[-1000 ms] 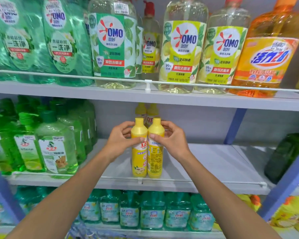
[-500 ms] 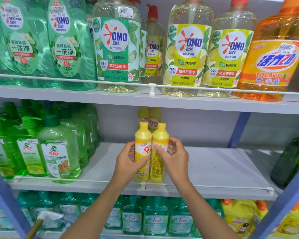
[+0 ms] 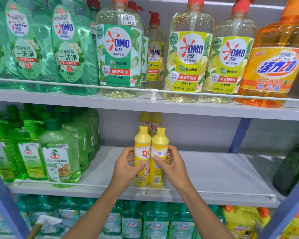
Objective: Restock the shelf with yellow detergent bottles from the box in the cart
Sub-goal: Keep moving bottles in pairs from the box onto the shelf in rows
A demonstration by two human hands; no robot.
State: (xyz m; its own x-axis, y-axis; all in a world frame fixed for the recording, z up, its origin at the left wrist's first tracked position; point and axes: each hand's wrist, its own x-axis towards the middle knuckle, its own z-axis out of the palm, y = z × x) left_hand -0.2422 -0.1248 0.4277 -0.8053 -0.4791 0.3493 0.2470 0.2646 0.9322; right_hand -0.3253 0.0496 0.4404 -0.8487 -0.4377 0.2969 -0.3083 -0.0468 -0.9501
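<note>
The left hand and right hand each hold one small yellow plastic detergent bottle standing at the front of the grey middle shelf, so next let go and fetch more.

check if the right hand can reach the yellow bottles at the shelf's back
Likely not head-on: the right hand and left hand grip the front bottles, which stand before the back bottles. The bare shelf rightward looks free.

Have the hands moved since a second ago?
Yes: left hand and right hand slid down the yellow bottles, nearer the front rail.
</note>
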